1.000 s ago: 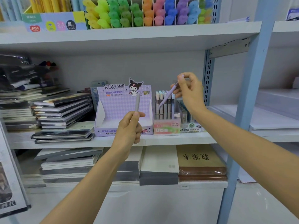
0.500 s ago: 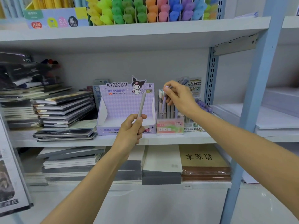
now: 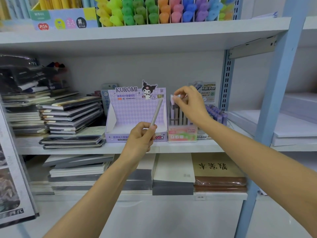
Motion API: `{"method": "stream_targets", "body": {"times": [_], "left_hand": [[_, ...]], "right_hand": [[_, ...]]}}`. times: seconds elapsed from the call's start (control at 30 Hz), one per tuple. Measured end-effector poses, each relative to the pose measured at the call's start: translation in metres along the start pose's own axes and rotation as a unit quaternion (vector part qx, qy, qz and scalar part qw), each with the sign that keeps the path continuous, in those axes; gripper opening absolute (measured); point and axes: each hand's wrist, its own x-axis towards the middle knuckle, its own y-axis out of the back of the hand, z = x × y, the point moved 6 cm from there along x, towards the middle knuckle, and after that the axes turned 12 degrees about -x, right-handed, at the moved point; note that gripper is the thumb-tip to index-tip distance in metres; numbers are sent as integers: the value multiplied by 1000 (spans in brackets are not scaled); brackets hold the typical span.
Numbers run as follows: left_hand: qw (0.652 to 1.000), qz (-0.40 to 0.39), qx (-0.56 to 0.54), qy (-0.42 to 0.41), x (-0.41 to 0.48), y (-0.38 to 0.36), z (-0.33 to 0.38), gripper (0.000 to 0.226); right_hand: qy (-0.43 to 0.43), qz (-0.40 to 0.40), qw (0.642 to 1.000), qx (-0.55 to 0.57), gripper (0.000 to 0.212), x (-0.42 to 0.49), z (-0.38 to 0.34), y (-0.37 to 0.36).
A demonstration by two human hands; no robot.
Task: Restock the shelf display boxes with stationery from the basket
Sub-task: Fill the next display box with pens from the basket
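L hand [image 3: 139, 140] grips grey pen [image 3: 156, 112] by its low end, tilted up-right in front of Kuromi box [image 3: 120, 117], while R hand [image 3: 193, 107] pinches top of lilac pen [image 3: 172, 107] standing w/ others in pink box [image 3: 182, 134] just beside.

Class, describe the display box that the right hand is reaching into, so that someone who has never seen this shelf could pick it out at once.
Find the middle shelf, between the notebook stacks and the blue upright. Right of the wide purple KUROMI box stands a narrow display box, where the right hand pinches a pencil. Only it has a pink front printed FRUIT SODA.
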Motion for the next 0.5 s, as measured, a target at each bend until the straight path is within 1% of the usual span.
{"method": "stream_targets", "body": {"times": [0.07, 0.13, 0.2, 0.23, 0.3, 0.33, 0.4, 0.5], "left_hand": [[1000, -3, 7, -6, 0, -1, 0, 18], [1000, -6, 11, -11, 1, -3, 1, 20], [1000, -8, 14, -17, 2, -3, 1, 19], [1000, -6, 13, -19, 3, -3, 1, 19], [1000, 8, -8, -13, 4, 1, 2, 16], [999, 23, -36, -5, 5, 3, 2, 14], [990, 55, -127, 9, 6, 8, 3, 11], [960, 76, -268, 7, 8, 7, 6, 20]], "right_hand": [[-9, -29, 993, 112, 20, -4, -7, 5], [-12, -104, 972, 210, 26, -11, -16, 3], [5, -180, 958, 221, 24, -20, -23, -3], [9, -203, 955, 219, 20, -23, -24, -5], [0, -212, 949, 234, 13, -28, -21, -6], [-12, -207, 945, 253, 11, -30, -18, -5], [-33, -197, 933, 299, 9, -34, -14, -3], [-48, -185, 918, 348, 12, -44, -11, -2]]}}
